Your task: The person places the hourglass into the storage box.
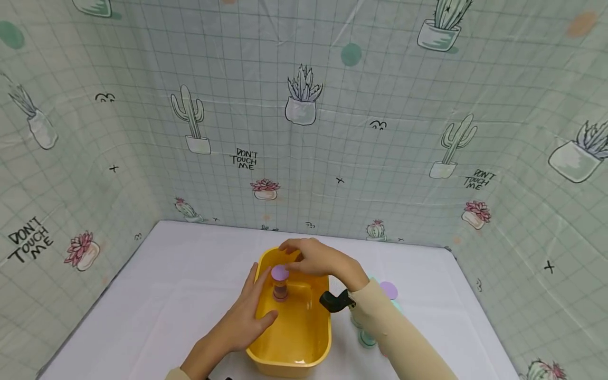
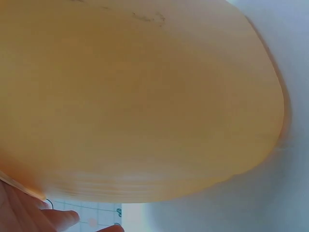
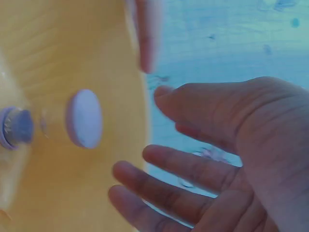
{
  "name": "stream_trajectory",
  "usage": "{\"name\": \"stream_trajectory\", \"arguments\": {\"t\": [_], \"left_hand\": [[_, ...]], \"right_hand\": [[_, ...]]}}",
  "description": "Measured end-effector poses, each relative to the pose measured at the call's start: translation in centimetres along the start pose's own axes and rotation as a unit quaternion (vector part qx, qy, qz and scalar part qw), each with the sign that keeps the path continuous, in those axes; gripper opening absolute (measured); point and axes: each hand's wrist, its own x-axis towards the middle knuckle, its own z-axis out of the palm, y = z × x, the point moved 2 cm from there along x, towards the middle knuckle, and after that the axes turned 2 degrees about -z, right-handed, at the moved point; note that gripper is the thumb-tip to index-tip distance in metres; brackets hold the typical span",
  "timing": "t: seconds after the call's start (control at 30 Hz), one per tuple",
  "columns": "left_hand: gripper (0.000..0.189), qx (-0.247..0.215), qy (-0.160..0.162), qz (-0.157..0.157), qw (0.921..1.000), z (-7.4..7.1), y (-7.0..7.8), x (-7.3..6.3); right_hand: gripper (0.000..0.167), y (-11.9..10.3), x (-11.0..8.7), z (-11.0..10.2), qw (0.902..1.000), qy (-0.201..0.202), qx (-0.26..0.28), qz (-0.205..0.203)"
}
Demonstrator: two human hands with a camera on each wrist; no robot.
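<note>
A yellow plastic bin stands on the table. Inside it, near the far left wall, a small clear cylinder with a round purple top and base stands upright. My left hand lies along the bin's left rim with its fingers extended and the thumb over the inside. Over the far right part of the bin is my right hand, fingers loosely bent and apart. In the right wrist view, the purple top is separate from the right hand's fingertips, and this hand holds nothing.
Right of the bin, partly hidden by my right forearm, are several small items, among them a purple-topped one and a green one. A white cloth covers the table. Cactus-patterned fabric hangs around the back and sides.
</note>
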Motion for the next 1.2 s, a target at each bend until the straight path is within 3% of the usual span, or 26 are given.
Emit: {"name": "stream_trajectory", "arguments": {"t": [0.27,0.57,0.93,1.2], "left_hand": [[0.088,-0.013,0.009,0.035,0.9993,0.0,-0.1,0.0],[0.083,-0.009,0.019,0.052,0.9984,0.0,-0.1,-0.2],[0.083,-0.012,0.008,0.046,0.9988,-0.2,-0.3,0.0],[0.082,-0.004,0.010,0.048,0.9988,-0.2,-0.2,0.1]], "right_hand": [[0.053,0.6,-5.1,-3.9,0.9957,0.090,-0.012,-0.019],[0.067,4.3,-12.8,-6.0,0.9809,0.181,-0.067,0.022],[0.072,8.7,-20.6,-3.7,0.9779,0.182,-0.048,0.091],[0.077,10.3,-24.0,0.8,0.9714,0.164,0.041,0.166]]}}
